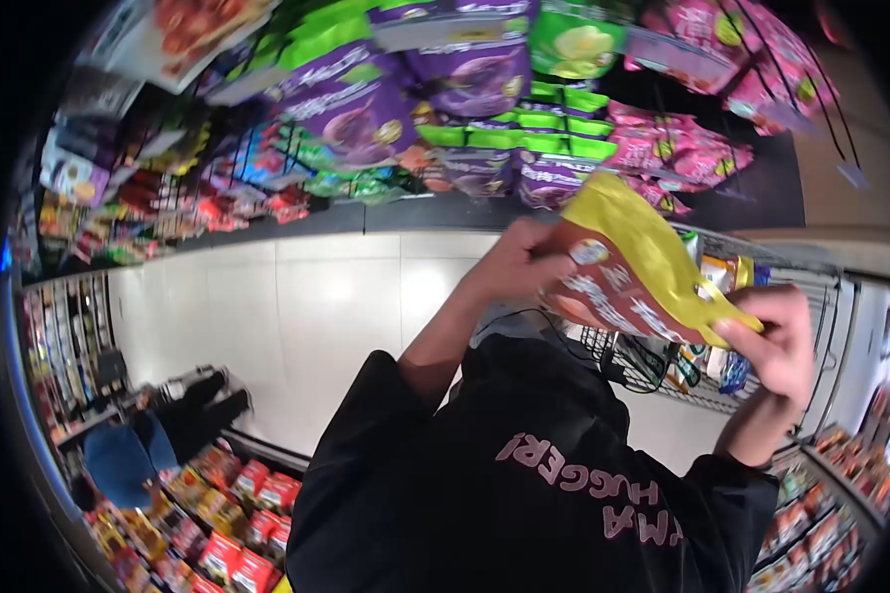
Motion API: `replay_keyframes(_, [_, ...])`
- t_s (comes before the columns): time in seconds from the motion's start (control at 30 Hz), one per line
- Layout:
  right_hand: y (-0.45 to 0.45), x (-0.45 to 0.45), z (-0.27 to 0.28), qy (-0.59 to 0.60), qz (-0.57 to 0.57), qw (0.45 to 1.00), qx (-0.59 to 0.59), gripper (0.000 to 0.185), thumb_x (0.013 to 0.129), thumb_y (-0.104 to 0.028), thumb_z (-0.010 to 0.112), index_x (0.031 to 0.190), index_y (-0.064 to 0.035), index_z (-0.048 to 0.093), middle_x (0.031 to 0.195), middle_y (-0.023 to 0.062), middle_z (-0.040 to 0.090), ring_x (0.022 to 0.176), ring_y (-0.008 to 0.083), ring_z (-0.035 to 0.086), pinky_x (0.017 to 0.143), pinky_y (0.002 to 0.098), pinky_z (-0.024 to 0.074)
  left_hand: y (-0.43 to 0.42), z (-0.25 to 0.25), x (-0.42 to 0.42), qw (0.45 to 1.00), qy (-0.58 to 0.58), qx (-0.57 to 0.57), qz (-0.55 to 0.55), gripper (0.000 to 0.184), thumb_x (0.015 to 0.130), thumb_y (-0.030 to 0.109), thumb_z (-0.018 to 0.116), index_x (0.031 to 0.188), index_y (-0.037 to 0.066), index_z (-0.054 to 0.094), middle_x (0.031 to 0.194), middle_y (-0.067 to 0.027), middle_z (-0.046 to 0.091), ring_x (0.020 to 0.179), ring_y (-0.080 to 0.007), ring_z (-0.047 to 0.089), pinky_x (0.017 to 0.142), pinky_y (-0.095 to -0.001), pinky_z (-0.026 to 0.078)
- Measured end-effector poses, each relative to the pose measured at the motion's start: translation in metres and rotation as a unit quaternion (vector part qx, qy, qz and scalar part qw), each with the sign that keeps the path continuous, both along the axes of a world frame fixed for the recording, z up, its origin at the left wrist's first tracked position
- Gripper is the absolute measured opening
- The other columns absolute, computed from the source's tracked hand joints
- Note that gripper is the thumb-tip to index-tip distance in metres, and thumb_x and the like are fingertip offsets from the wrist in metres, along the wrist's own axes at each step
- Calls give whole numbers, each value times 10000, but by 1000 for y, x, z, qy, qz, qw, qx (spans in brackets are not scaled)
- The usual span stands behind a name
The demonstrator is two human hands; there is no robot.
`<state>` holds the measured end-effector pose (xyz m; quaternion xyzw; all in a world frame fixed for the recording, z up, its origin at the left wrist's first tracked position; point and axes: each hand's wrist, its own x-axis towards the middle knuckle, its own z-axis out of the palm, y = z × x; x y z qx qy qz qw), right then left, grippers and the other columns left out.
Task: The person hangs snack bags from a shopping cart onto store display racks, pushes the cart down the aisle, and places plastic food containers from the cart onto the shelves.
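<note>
A yellow and brown snack bag (628,262) is held up between both my hands, tilted, with its yellow top band towards the upper right. My left hand (524,262) grips its left side, with the thumb across the brown front. At the other end, my right hand (776,336) pinches the yellow corner beside the hang hole. Just beyond the bag hang purple snack bags (564,178) with green tops. Pink snack bags (682,148) hang to their right.
Below my right hand is a wire cart (811,395) holding several packages. Shelves (445,212) of hanging bags run across the front. A person in a blue top (119,465) is at the lower left, by shelves of red packets (237,563). Pale tiled floor (336,296) lies between.
</note>
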<state>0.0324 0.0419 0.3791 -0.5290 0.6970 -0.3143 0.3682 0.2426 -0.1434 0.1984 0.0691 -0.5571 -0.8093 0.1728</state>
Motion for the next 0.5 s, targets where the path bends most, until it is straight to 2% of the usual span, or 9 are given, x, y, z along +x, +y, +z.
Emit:
replay_keyframes(0.07, [-40, 12, -23, -29, -2, 999, 26, 81, 758, -22, 682, 751, 54, 654, 591, 25, 577, 535, 49, 459, 494, 224, 363, -12, -17, 35, 987, -42, -64, 143, 262, 912, 201, 558, 1019, -30, 620, 951, -40, 647, 884, -91, 569, 761, -251, 461])
replay_keyframes(0.13, [-79, 23, -46, -51, 13, 998, 20, 99, 777, -44, 693, 752, 45, 657, 606, -14, 572, 555, 31, 451, 507, 210, 355, -19, -26, 69, 971, -142, -38, 191, 288, 951, 232, 499, 979, -25, 624, 873, -22, 643, 791, -67, 553, 702, -243, 461])
replay_keyframes(0.17, [-96, 25, -62, -83, 12, 996, 7, 95, 784, -53, 697, 775, 37, 666, 637, -16, 593, 576, 29, 473, 527, 205, 369, -18, -33, 77, 948, -165, -34, 268, 301, 951, 247, 496, 906, -18, 631, 746, 13, 621, 677, -47, 528, 609, -240, 452])
replay_keyframes(0.2, [-110, 28, -78, -116, 12, 993, -4, 94, 791, -61, 700, 797, 29, 676, 669, -18, 614, 598, 28, 496, 547, 200, 384, -17, -31, 85, 945, -146, -4, 293, 322, 962, 258, 479, 914, -26, 623, 769, 6, 625, 704, -48, 541, 638, -228, 453])
replay_keyframes(0.3, [-141, 45, -124, -345, -56, 935, -68, 162, 805, -47, 689, 957, 10, 678, 821, 25, 674, 713, 49, 580, 655, 199, 445, -21, -40, 115, 928, -164, 92, 323, 361, 979, 288, 442, 943, -32, 606, 819, -18, 639, 731, -58, 562, 674, -229, 463])
replay_keyframes(0.33, [-146, 56, -128, -308, -73, 947, -57, 169, 803, -44, 692, 961, 11, 672, 842, 18, 669, 734, 52, 575, 675, 202, 444, -21, -45, 124, 923, -164, 97, 335, 361, 979, 288, 442, 943, -32, 606, 819, -18, 639, 731, -58, 562, 674, -229, 463])
replay_keyframes(0.4, [-157, 74, -143, -279, -34, 957, -65, 155, 805, -41, 689, 947, 16, 671, 854, 15, 664, 750, 53, 571, 694, 208, 445, -20, -54, 139, 918, -145, 144, 340, 357, 979, 287, 443, 946, -27, 610, 827, -19, 640, 734, -58, 563, 677, -229, 463])
replay_keyframes(0.47, [-165, 74, -152, -277, 7, 961, -20, 165, 798, -65, 703, 940, 13, 672, 842, 4, 662, 740, 52, 565, 695, 216, 448, -17, -63, 147, 912, -154, 141, 352, 356, 979, 288, 445, 952, -26, 611, 828, -18, 640, 735, -57, 563, 676, -228, 463])
replay_keyframes(0.5, [-172, 78, -153, -257, 58, 964, 48, 179, 791, -82, 713, 941, 9, 674, 838, -1, 662, 740, 50, 564, 693, 216, 447, -15, -69, 153, 911, -158, 132, 357, 355, 978, 289, 448, 958, -24, 612, 828, -17, 639, 735, -56, 563, 675, -228, 463])
